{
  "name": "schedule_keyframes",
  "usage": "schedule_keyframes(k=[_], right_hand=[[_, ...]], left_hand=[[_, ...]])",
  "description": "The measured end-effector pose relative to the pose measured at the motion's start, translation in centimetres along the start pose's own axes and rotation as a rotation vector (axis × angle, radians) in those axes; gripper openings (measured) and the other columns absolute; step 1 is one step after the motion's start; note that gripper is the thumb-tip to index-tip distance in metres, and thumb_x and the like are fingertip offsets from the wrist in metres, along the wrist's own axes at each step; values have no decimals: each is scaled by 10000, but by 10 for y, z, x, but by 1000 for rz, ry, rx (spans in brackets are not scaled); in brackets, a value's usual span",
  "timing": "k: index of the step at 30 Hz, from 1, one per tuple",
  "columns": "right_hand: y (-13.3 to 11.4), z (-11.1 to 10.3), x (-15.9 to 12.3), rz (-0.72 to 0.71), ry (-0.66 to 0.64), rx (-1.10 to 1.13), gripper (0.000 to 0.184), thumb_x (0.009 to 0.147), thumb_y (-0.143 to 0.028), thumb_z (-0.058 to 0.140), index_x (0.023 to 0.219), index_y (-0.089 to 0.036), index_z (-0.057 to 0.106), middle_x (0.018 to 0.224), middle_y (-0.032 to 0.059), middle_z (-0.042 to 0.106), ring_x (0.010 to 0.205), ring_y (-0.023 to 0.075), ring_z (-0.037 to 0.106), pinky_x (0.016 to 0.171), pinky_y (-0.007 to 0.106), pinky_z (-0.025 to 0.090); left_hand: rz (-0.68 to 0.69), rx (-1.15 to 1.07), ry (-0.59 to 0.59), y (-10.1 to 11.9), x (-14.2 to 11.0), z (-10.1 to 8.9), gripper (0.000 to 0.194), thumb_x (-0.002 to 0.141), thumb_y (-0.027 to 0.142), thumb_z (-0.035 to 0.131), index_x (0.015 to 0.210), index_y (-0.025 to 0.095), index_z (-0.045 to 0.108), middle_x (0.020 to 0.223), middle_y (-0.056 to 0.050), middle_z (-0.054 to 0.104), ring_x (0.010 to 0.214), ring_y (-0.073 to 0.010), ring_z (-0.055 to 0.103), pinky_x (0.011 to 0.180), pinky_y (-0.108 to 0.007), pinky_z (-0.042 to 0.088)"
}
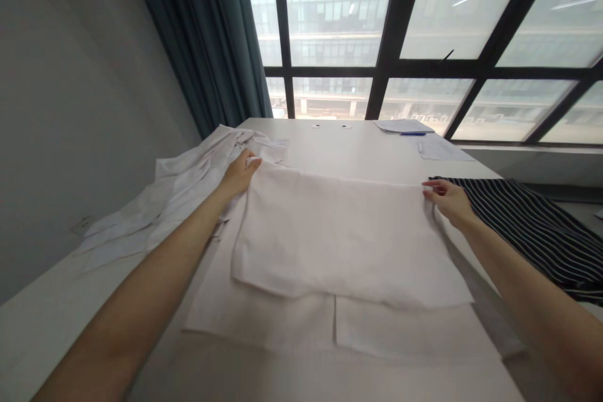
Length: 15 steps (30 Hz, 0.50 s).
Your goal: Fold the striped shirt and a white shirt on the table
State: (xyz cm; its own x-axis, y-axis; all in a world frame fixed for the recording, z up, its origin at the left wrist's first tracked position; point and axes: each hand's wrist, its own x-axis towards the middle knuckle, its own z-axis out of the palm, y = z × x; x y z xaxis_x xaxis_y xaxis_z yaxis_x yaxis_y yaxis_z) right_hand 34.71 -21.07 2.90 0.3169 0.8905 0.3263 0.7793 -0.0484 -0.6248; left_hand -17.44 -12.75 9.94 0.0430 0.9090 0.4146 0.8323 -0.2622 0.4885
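My left hand (240,174) pinches the far left corner of a pale white cloth (348,232). At the far right corner of the same cloth, my right hand (450,201) grips the edge between thumb and fingers. The cloth spans both hands, and its near part hangs down or drapes toward me. Beneath its near edge lie more white fabric layers (264,320), split by a slit near the middle. Whether these belong to the same piece I cannot tell.
A heap of white cloth (188,182) lies at the left by the wall. Black-and-white striped fabric (537,220) rests at the right edge of the white table (325,151). Paper sheets (402,126) and a blue pen (413,134) lie at the far right, before the windows.
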Motion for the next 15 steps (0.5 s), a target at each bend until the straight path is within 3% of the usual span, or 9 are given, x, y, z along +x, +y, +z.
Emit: schedule_keyframes(k=[4, 6, 9, 12, 15], right_hand=[[-19, 1, 5, -41, 60, -67, 444, 780, -346, 525, 1126, -87, 626, 1014, 198, 643, 1027, 341, 597, 924, 525, 454], [-33, -2, -10, -115, 22, -77, 419, 769, -350, 570, 1112, -120, 639, 1097, 189, 627, 1138, 347, 550, 1005, 528, 409], [-58, -14, -60, -286, -157, -37, 352, 825, -405, 580, 1113, -215, 653, 1214, 114, 620, 1156, 277, 573, 998, 426, 463], [-82, -27, -124, -552, -451, -38, 400, 931, -428, 511, 1304, -290, 555, 1378, 80, 555, 1221, 251, 557, 993, 426, 484], [-96, -25, -170, -763, -467, -154, 483, 918, -361, 573, 1385, -271, 492, 1367, 82, 583, 1259, 266, 533, 1017, 458, 471]], left_hand=[[-112, 136, 51, 1, 12, 18, 355, 892, 340, 465, 1203, 175, 504, 1044, -110, 621, 994, -271, 598, 848, -347, 458], [-51, 245, 51, 3, -2, 25, 455, 890, 336, 498, 1303, 148, 457, 1220, -177, 573, 1147, -321, 539, 942, -429, 432], [301, 276, -1, 12, -52, 27, 419, 938, 347, 454, 1314, 164, 480, 1343, -169, 523, 1289, -311, 448, 1053, -489, 352], [668, 181, -247, 26, -119, 22, 384, 973, 405, 429, 1286, 205, 529, 1370, -113, 546, 1359, -269, 405, 1112, -469, 305], [809, 165, -384, 36, -172, 20, 520, 924, 468, 542, 1364, 197, 476, 1413, -119, 527, 1359, -287, 421, 1117, -473, 319]])
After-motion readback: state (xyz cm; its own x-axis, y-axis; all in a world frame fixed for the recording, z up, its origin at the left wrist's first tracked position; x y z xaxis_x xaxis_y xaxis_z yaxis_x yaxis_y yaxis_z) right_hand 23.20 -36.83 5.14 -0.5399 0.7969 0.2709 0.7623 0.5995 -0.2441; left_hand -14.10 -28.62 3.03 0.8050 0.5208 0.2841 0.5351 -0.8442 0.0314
